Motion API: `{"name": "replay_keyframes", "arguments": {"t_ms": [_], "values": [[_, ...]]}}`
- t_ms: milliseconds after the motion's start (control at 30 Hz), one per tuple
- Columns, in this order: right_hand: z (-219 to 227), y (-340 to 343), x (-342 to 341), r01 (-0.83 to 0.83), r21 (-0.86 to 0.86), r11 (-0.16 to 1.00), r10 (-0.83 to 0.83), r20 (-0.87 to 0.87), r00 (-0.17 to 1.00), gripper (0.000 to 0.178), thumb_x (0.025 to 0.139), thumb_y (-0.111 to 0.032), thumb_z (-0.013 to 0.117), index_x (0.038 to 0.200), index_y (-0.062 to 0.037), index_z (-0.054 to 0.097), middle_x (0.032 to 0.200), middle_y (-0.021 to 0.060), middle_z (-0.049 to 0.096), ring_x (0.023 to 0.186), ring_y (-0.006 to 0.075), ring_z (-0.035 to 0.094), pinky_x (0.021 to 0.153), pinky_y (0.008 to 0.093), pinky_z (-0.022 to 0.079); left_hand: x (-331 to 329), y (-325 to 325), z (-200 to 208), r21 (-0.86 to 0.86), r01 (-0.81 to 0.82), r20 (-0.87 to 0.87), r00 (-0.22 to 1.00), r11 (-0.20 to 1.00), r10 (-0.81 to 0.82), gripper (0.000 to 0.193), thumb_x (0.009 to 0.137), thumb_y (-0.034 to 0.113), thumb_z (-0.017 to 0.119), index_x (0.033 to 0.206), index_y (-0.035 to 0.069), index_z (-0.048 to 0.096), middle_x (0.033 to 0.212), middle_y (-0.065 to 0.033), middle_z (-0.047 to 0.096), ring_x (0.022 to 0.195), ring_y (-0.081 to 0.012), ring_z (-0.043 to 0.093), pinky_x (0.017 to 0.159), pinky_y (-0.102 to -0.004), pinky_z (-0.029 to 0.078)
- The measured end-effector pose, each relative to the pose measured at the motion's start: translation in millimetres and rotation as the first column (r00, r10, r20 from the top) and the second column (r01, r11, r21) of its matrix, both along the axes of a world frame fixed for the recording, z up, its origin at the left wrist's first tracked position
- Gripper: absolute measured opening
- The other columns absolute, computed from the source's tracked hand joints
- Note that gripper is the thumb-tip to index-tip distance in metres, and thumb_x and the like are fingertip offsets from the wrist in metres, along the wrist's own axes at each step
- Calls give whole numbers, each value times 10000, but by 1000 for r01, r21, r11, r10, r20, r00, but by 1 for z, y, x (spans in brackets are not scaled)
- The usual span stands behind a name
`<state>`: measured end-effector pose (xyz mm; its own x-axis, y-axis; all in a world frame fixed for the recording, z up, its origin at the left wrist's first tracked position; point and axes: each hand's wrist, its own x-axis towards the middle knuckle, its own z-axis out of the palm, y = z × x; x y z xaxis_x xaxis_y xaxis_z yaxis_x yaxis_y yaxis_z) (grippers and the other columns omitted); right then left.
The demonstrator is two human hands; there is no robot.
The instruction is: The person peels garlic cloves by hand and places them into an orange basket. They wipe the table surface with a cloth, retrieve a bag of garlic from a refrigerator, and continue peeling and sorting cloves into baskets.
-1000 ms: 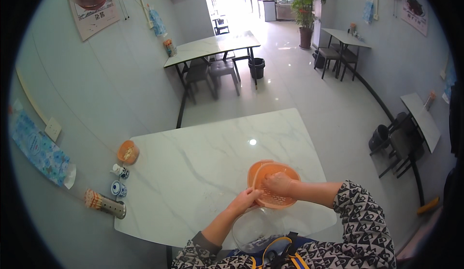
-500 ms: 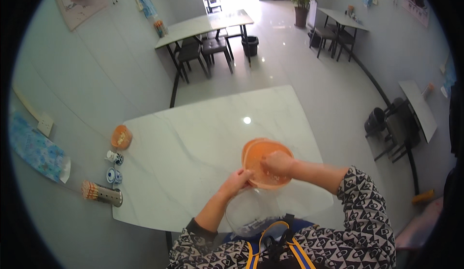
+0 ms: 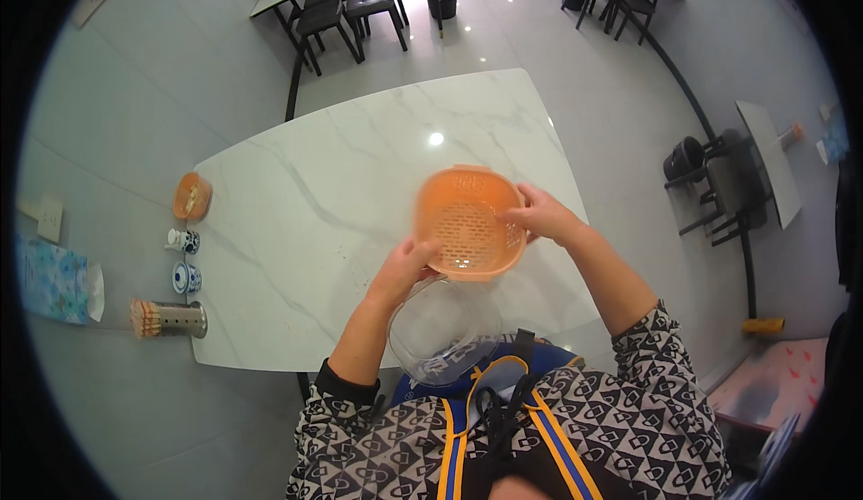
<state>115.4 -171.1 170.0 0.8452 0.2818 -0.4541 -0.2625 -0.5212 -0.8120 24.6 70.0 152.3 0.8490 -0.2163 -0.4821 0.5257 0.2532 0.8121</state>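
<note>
An orange plastic colander (image 3: 467, 190) with a slotted bottom is held above the white marble-patterned table, its open side facing up toward me. My left hand (image 3: 404, 271) grips its near left rim, with the thumb over the edge. Around the right rim my right hand (image 3: 544, 215) is closed, with its thumb inside. Only the slotted bottom shows inside the colander; I make out no food in it. Close to my body, at the table's near edge, is a clear plastic container (image 3: 431, 331), partly over my blue apron.
Along the table's (image 3: 288, 230) left side stand a small orange basket (image 3: 192, 196) with pale pieces, a blue-and-white pourer (image 3: 184, 241), a lidded jar (image 3: 186, 278) and a metal chopstick holder (image 3: 184, 318) lying sideways in view. Stools (image 3: 373, 3) and a bin (image 3: 441, 1) are beyond.
My right hand has come out of the colander's inside and now holds its right rim. The colander has moved away from my body, and my view has tipped downward.
</note>
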Motion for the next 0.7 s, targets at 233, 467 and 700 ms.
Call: {"name": "replay_keyframes", "arguments": {"t_ms": [233,467,700], "values": [[-35,-32,-23,330,617,714,-56,-420,906,513,718,-25,563,1221,-35,464,1024,67,571,855,149,577,710,280,500,3,0,1,147,159,-22,987,976,-157,602,867,351,580,1345,33,401,1175,-82,571,1074,-169,547,934,-300,425],[-33,-116,-34,603,-216,768,19,948,316,713,625,83,548,1307,-106,459,1138,142,478,1049,323,470,897,407,379,-24,29,1,243,406,-89,914,881,-397,567,828,243,622,1347,83,460,1216,-104,546,1118,-170,499,961,-294,380],[-102,-121,-68,311,-630,712,577,777,252,572,666,-86,613,1221,-219,578,1166,103,474,1121,282,450,944,424,327,-31,33,-4,184,409,-49,912,894,-407,491,810,198,611,1283,84,540,1099,-12,596,989,-112,500,873,-259,396]]}}
